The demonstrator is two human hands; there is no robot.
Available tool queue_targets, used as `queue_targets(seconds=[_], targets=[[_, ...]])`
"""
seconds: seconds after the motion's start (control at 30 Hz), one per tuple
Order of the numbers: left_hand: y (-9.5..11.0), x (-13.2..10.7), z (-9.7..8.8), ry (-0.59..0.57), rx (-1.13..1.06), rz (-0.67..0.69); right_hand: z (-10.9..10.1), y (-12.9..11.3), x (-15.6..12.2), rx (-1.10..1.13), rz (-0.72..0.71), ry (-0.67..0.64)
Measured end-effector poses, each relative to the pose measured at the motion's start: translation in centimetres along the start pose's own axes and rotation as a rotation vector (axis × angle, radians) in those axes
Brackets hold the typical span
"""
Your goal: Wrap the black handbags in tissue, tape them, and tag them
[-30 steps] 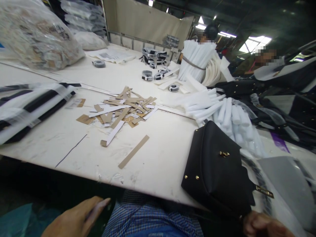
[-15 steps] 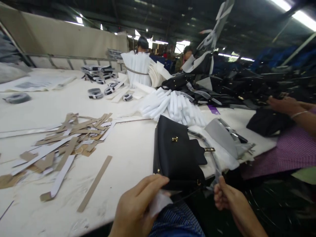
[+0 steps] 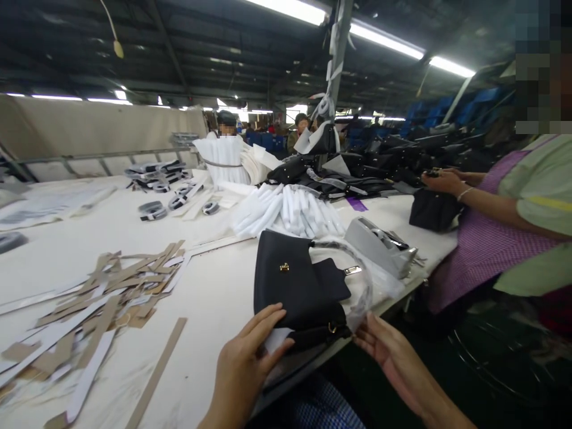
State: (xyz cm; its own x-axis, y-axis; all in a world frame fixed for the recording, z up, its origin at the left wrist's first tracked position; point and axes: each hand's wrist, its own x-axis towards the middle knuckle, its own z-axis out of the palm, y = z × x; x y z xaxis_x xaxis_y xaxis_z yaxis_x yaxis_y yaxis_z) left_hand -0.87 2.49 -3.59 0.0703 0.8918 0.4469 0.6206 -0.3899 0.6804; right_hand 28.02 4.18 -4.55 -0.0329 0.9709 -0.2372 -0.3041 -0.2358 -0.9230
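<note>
A black handbag with a small gold emblem lies on its side on the white table. Its flap tab with a metal clasp points right. At the bag's near edge, my left hand grips it between fingers and thumb, with a piece of white paper showing under the fingers. The bag's curved handle is wrapped in clear plastic. My right hand has its fingers closed on the lower end of that handle; its fingertips are partly hidden.
Brown and white strips lie heaped at left. White foam rolls are behind the bag, with a grey tape dispenser to its right. Black bags pile up behind. At right, a co-worker's hands hold a black bag.
The view has tilted up and turned right. The bag keeps its place on the table. My left fingers have spread onto its edge, and my right hand remains at the handle.
</note>
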Motion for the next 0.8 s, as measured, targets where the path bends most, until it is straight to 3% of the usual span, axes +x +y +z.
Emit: queue_targets(seconds=[0.17, 0.33, 0.43, 0.5, 0.57, 0.67, 0.8], targets=[[-1.8, -2.1, -1.4, 0.176, -0.106, -0.19, 5.7, -4.6, 2.4, -0.154, -0.278, -0.12], [-2.8, -3.7, -3.1, 0.278, -0.189, -0.456, 14.5, -9.6, 4.7, -0.35, -0.505, -0.396], [-2.3, -4.3, -4.5, 0.325, -0.14, -0.494, 19.3, -10.2, 6.0, -0.433, -0.6, -0.564], [-1.7, -4.7, -5.5, 0.398, -0.091, -0.507, 21.4, -9.2, 6.7, -0.478, -0.581, -0.661], [-0.9, -5.3, -6.2, 0.461, -0.067, -0.52, 22.7, -7.8, 7.1, -0.483, -0.512, -0.745], [0.1, -5.8, -6.6, 0.425, -0.127, -0.529, 23.2, -6.2, 7.3, -0.451, -0.452, -0.796], [0.6, -5.6, -6.0, 0.37, -0.368, -0.581, 22.6, -6.0, 6.7, -0.535, -0.564, -0.766]])
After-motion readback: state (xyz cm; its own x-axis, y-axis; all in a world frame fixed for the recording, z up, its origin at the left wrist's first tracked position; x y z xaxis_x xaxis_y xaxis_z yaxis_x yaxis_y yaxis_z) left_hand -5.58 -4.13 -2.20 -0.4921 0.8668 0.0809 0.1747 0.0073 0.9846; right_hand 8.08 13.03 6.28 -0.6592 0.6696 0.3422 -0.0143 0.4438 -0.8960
